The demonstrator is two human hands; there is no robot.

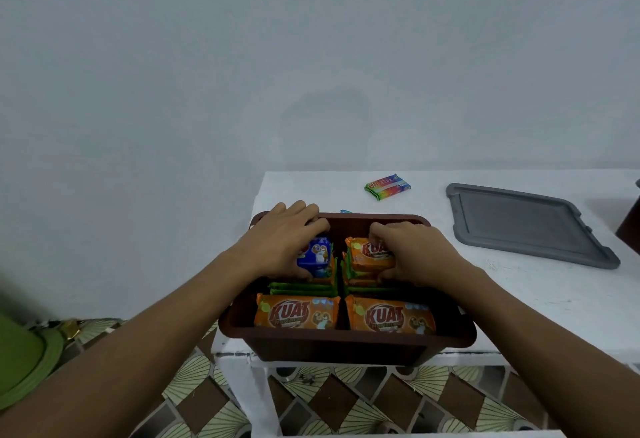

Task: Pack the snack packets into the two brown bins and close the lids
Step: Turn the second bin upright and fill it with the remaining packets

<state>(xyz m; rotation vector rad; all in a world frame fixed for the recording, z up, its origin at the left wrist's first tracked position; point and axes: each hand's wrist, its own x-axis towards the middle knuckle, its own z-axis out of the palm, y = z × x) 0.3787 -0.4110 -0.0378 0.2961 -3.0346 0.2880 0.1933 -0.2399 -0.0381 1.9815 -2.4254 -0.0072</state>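
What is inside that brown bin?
The brown bin holds two orange packets in front. At the back, the left hand grips a blue packet, the right hand another orange packet. Edges of green packets show between; anything beneath is covered.

Under the fingers of your left hand (287,240) sits a blue packet (315,255) with a white cartoon figure. Under the fingers of your right hand (412,254) is an orange packet (372,254) with dark red lettering. Nearer you than your fingertips are green packets (301,288), all inside the brown bin (346,342). Beyond your fingertips lies a rainbow-striped packet (388,186), and to their right a grey lid (523,221) on the white table (536,299). The floor (332,399) shows brown diamonds and pale green fans.
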